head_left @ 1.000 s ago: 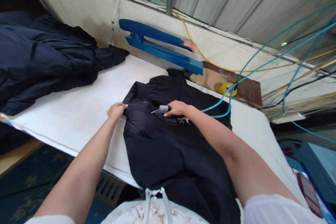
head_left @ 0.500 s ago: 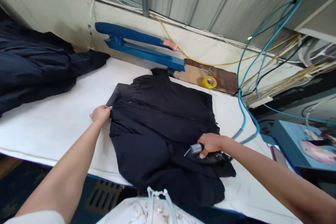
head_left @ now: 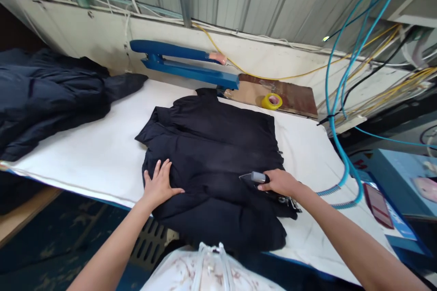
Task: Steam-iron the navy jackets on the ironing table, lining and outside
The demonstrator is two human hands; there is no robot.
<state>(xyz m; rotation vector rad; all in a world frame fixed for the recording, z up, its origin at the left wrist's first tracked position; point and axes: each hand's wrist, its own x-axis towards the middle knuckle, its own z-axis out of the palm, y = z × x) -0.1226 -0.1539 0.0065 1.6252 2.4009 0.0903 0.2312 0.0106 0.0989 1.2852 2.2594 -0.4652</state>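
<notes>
A dark jacket (head_left: 218, 154) lies across the near edge of a white table (head_left: 82, 154), the left hand (head_left: 160, 187) spread on it, fingers apart, the right hand (head_left: 280, 182) clamped round a hose-fed iron's handle (head_left: 258, 177).

No word, brand or number can be read clearly. On the side of the light blue box (head_left: 403, 183), a red mark (head_left: 360, 164) looks like a letter (M or W, I cannot tell which), and a small triangular marking (head_left: 369, 155) beside it is too dim to make out. Any print on the blue-and-white sheet (head_left: 403, 226) is too blurred to read.
</notes>
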